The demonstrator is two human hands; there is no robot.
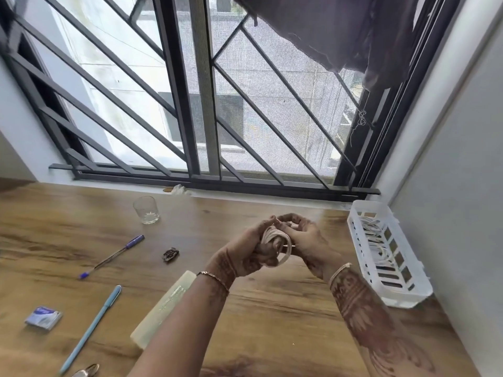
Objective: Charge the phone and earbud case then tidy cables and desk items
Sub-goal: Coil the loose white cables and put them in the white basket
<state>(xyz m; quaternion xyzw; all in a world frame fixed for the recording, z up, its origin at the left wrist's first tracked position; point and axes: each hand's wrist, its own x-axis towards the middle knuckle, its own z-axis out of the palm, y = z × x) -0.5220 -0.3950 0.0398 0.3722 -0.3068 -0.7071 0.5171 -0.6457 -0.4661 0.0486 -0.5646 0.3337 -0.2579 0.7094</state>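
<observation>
Forearms: two bare forearms rise from the bottom edge and meet above the wooden desk [272, 322], a thin bracelet on each wrist.
Left hand [253, 254]: fingers clamped round a coil of white cable [275, 238], held clear of the desk top.
Right hand [307, 240]: fingers curled over the coil's upper end, touching the left fingertips; whether it holds a loose end cannot be told.
Hidden: both hands cover most of the coil, and only a few loops show between them.
White basket [419, 292]: at the right edge against the wall, more white cables [381, 248] lying inside.
Pale case [163, 308]: flat on the desk under the left forearm, which covers its right side.
Left of the hands: a dark hair clip [170, 254], a purple pen [113, 256], a light blue pen [91, 329] and a small sachet [43, 317], all well apart.
Glass [146, 210]: upright near the window sill.
Behind: a barred window [190, 104] with mesh, grey cloth [340, 31] hanging at its upper right.
</observation>
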